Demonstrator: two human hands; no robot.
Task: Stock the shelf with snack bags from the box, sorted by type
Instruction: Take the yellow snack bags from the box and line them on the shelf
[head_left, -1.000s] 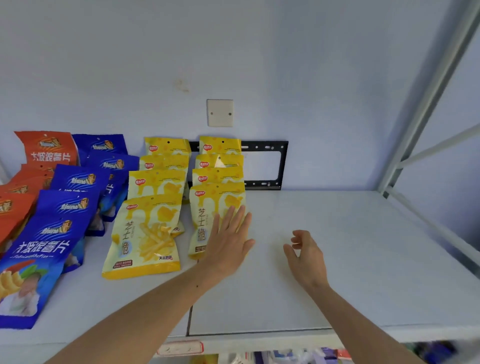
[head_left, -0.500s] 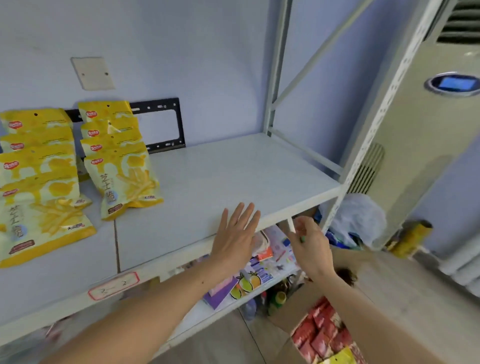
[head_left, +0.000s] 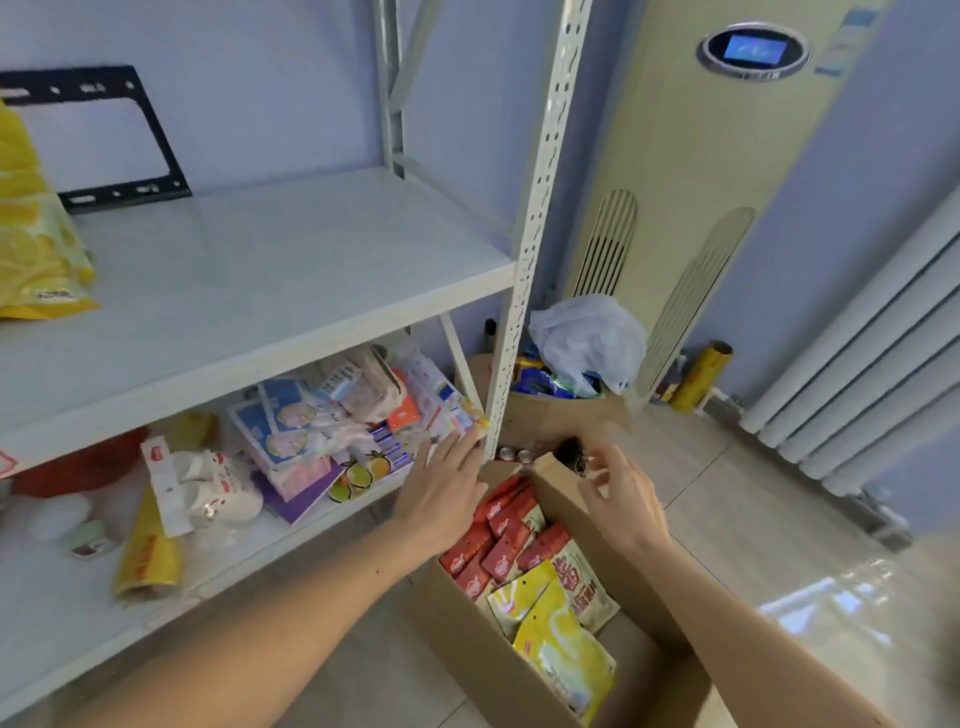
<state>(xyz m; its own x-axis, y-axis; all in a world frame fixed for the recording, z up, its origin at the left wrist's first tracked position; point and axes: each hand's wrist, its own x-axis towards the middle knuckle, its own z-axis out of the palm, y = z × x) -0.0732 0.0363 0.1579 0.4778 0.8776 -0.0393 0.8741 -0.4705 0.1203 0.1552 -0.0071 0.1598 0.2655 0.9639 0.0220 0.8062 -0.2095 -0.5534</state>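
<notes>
Two hands over my box (head_left: 467, 654) — left hand (head_left: 441, 496) fingers straight; right hand (head_left: 621, 499), at 3 o'clock, fingers loosely curled, empty.

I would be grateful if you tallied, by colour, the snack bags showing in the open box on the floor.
In the cardboard box, counting only the bags that show:
Red snack bags: 6, though they overlap, so this is a best count
Yellow snack bags: 2
Total: 8
</notes>
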